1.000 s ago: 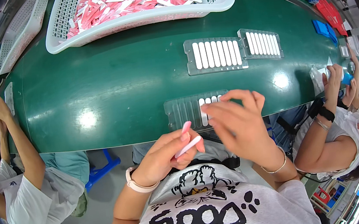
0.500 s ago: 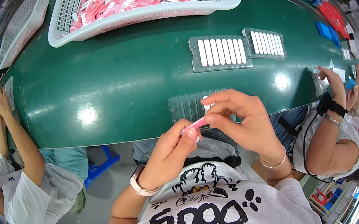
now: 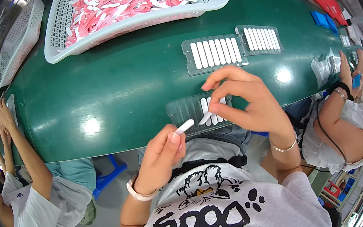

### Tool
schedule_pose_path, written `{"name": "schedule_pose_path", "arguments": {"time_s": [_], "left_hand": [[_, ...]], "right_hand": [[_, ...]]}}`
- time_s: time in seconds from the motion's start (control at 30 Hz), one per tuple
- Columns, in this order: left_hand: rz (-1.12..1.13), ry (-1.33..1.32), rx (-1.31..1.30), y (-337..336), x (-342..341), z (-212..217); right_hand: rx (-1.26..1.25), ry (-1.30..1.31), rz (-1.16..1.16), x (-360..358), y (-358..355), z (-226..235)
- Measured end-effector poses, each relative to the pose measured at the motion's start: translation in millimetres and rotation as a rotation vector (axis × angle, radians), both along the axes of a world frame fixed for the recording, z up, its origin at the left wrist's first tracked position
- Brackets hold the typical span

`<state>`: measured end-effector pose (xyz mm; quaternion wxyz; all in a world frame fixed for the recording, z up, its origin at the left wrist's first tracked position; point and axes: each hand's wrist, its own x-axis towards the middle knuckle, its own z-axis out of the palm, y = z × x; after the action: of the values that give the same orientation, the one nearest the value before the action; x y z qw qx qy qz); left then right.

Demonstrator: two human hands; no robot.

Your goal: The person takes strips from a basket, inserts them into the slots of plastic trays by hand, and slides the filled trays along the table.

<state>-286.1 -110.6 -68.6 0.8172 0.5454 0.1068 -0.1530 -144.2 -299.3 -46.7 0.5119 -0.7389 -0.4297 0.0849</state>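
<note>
White strip [image 3: 185, 126] is being pinched in my left hand [image 3: 161, 154]; my right hand [image 3: 245, 99] is pinching another strip [image 3: 205, 118] over the clear tray [image 3: 181, 111].

Right hand [image 3: 248, 100] covering the right end of the clear slotted tray [image 3: 185, 110], so slots beneath hidden. White basket [image 3: 134, 26] of pink and white pieces cut off at the top edge. Small items at far right too tiny to identify.
</note>
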Motion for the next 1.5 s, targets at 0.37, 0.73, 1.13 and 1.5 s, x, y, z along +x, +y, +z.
{"name": "schedule_pose_path", "arguments": {"time_s": [0.37, 0.73, 1.13, 1.5], "left_hand": [[-0.115, -0.858, 1.388, -5, 3, -1], [-0.191, -0.994, 1.329, -2, 9, -2], [0.232, 0.129, -0.309, -3, -19, -1], [0.022, 0.323, -0.949, 1, -7, -3]], "right_hand": [[-0.448, -0.171, -0.09, -3, 16, -7], [0.138, -0.02, 0.265, -25, -16, 0], [-0.509, -0.106, 0.068, 2, 28, 1], [-0.157, 0.237, 0.147, -22, 33, 18]]}}
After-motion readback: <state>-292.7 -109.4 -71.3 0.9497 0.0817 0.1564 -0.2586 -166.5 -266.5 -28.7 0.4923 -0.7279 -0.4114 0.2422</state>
